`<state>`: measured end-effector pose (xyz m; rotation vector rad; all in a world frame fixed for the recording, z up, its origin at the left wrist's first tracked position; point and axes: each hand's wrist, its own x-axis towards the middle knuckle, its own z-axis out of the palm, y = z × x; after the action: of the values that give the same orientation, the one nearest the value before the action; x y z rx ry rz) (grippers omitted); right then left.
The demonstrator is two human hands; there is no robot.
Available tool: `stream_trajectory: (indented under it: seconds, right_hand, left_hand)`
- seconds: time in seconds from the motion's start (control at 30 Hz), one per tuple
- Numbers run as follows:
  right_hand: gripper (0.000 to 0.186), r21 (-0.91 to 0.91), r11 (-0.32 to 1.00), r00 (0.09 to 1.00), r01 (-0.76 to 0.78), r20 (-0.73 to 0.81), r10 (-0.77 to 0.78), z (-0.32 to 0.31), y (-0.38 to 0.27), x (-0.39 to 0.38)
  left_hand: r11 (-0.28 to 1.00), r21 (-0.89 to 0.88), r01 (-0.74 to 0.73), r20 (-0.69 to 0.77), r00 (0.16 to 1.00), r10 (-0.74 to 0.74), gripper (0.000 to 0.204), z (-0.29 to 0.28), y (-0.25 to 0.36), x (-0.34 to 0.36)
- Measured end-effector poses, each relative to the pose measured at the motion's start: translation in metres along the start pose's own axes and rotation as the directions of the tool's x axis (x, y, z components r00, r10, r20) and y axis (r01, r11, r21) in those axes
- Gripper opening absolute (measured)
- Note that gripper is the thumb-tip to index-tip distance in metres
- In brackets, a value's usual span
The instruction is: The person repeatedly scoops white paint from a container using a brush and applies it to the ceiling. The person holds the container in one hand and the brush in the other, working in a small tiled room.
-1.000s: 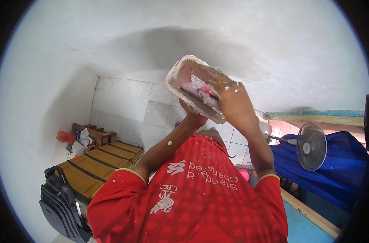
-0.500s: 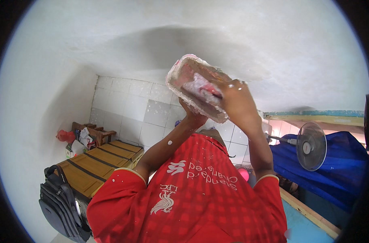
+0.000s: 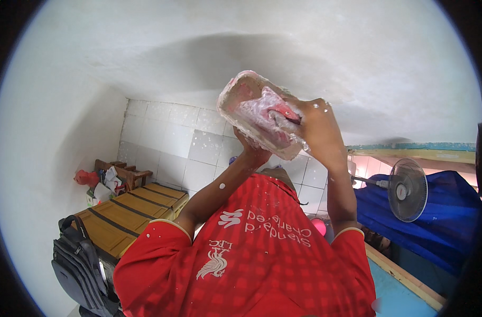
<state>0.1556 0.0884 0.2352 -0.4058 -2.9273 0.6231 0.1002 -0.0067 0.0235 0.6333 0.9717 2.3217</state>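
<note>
A rectangular tub, its rim crusted with whitish plaster, is held up in front of my chest, tilted so that its inside shows. My left hand supports it from below; most of its fingers are hidden behind the tub. In my right hand, closed and spotted with white, is a red scraper smeared with wet, whitish plaster. The scraper is over the tub's opening, and its handle is mostly hidden by my fingers.
A pale wall rises close ahead, above white and grey floor tiles with splashes. A brown cabinet and a dark backpack stand at the left. On the right are a fan and a blue cloth.
My right hand has turned and moved slightly right, bringing the scraper up so more of its smeared face shows. The tub and my left hand are almost still.
</note>
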Motion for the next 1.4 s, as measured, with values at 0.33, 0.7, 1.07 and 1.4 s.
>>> stream_trajectory:
  seconds: [0.33,0.7,1.07,1.4]
  right_hand:
    - [0.036,0.047,0.995,0.994,0.085,-0.069,-0.082,0.013,0.006,-0.001]
    - [0.032,-0.055,0.983,0.976,0.178,-0.117,-0.183,0.011,0.002,-0.002]
    - [0.02,0.449,0.891,0.962,-0.067,-0.209,0.178,0.007,0.024,-0.007]
    - [0.027,0.397,0.917,0.951,-0.026,-0.273,0.145,0.025,0.047,-0.035]
  left_hand:
    - [0.87,0.432,-0.239,0.046,0.969,0.243,0.057,-0.002,0.0,-0.002]
    - [0.993,-0.119,0.029,-0.024,0.999,-0.032,0.078,-0.007,-0.006,-0.001]
    - [0.977,0.052,0.207,-0.23,0.955,-0.19,0.091,0.006,0.011,0.001]
    - [0.984,-0.004,0.178,-0.205,0.963,-0.175,0.086,-0.001,0.015,0.002]
